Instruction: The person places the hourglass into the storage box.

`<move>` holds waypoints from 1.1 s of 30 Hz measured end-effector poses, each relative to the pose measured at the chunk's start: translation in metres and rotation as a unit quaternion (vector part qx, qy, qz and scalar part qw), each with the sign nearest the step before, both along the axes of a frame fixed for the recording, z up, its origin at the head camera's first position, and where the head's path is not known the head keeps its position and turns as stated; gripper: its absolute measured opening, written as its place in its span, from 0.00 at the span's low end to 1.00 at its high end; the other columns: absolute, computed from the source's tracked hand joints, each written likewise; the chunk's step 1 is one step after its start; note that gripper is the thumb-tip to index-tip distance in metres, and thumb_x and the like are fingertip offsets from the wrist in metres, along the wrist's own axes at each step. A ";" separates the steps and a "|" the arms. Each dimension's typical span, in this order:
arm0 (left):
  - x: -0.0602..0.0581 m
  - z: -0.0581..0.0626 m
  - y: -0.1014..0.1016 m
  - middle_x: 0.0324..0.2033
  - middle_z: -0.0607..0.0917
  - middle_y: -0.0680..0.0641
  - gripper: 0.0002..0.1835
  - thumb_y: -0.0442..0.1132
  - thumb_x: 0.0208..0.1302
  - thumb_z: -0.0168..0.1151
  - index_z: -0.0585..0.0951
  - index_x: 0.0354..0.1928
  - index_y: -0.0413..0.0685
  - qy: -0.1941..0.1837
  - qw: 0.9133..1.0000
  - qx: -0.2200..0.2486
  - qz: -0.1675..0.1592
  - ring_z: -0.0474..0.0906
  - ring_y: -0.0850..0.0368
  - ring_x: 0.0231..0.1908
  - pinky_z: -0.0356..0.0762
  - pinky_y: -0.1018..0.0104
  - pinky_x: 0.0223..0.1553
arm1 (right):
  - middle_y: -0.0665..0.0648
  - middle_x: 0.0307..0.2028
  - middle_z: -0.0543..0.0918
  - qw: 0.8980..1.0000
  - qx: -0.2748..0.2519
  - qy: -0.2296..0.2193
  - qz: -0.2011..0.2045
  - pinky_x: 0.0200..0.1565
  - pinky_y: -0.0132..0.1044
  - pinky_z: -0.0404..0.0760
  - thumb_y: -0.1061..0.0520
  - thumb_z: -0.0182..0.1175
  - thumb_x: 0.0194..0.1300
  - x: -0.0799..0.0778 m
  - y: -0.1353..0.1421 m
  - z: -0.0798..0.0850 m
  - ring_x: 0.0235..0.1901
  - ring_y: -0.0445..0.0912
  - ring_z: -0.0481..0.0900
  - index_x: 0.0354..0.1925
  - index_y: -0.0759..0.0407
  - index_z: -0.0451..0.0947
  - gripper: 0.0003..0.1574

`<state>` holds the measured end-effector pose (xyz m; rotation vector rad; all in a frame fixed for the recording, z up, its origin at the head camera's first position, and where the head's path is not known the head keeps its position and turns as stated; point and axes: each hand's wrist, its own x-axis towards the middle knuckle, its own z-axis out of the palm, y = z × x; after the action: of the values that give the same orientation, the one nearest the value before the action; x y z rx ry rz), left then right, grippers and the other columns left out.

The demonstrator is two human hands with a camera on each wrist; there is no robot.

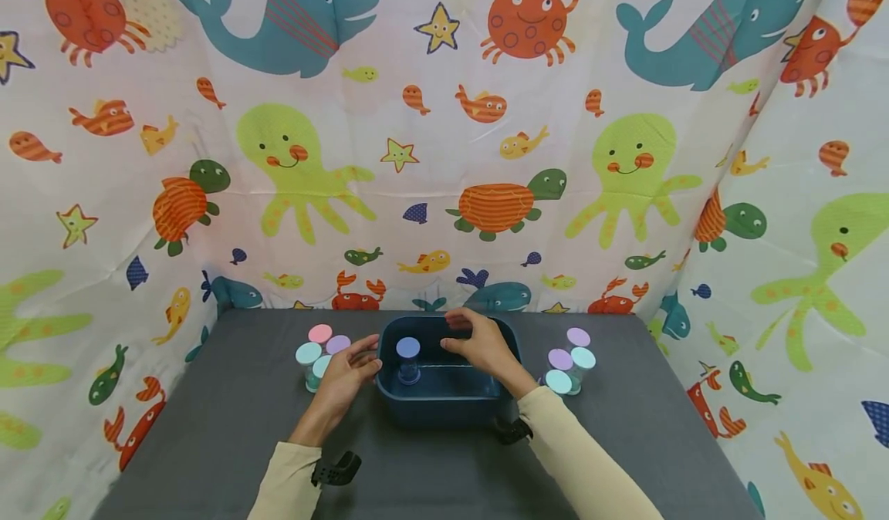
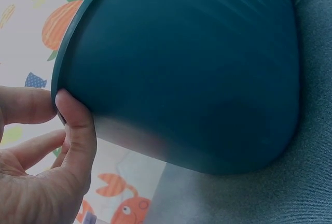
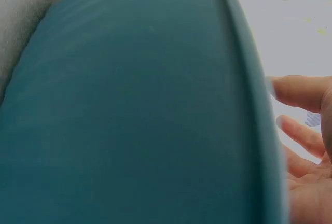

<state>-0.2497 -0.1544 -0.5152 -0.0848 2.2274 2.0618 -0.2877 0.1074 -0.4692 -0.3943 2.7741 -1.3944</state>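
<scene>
A dark blue-teal plastic tub stands on the grey table in front of me. Inside it, towards the left end, one sand timer with blue caps stands upright. My left hand is at the tub's left rim. In the left wrist view its thumb and a finger pinch that rim from either side. Over the tub's right half hangs my right hand, thumb and fingers spread apart with nothing between them. The right wrist view has its fingers just beyond the rim.
Left of the tub stands a group of sand timers with pink, purple and teal caps. Another group, with purple and teal caps, is to the right. A sea-animal curtain rises behind the grey table and along both sides.
</scene>
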 end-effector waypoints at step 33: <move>0.000 -0.001 0.000 0.62 0.76 0.42 0.26 0.32 0.67 0.59 0.72 0.67 0.47 -0.002 1.000 0.005 0.000 0.77 0.49 0.54 0.81 0.57 0.50 | 0.59 0.53 0.83 0.989 -0.059 0.108 -0.087 0.53 0.51 0.81 0.57 0.67 0.63 0.027 0.104 0.019 0.55 0.53 0.81 0.55 0.56 0.77 0.22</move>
<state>-0.2500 -0.1545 -0.5166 -0.0871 2.2138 2.0720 -0.2607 0.2115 -0.4502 -0.3301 2.9683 -1.6540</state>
